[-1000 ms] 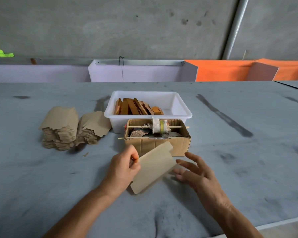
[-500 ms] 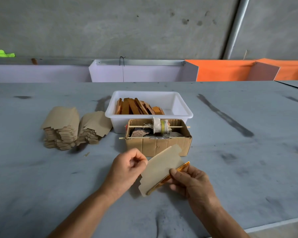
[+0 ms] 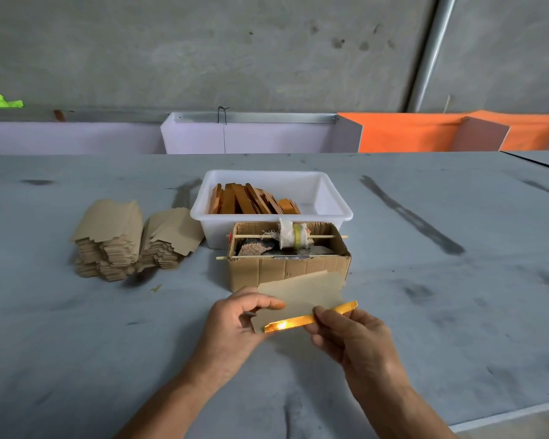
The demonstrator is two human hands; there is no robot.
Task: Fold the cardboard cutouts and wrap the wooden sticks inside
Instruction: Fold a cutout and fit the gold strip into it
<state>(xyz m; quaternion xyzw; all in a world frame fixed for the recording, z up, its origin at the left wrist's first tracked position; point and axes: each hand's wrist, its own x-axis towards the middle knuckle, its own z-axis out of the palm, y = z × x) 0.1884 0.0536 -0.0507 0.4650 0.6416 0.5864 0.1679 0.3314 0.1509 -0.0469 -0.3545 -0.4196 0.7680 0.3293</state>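
I hold a tan cardboard cutout (image 3: pixel 301 294) above the grey table, just in front of a small brown box. My left hand (image 3: pixel 235 324) pinches its left edge between thumb and fingers. My right hand (image 3: pixel 352 335) grips the cutout's lower right side, where a shiny orange-gold strip (image 3: pixel 311 318) runs along the bottom edge. More orange-brown wooden sticks (image 3: pixel 251 201) lie piled in a white plastic tub (image 3: pixel 336 207). Two stacks of flat cutouts (image 3: pixel 121 239) sit to the left.
The brown cardboard box (image 3: pixel 286 269) holds a spool on a thin skewer and some scraps. White and orange panels (image 3: pixel 409 131) line the table's (image 3: pixel 108 343) far edge below a concrete wall. The table's near edge runs at the lower right.
My right hand, open and empty beside the cutout a second ago, now grips the cutout with the orange-gold strip along its lower edge. The cutout has turned more level.
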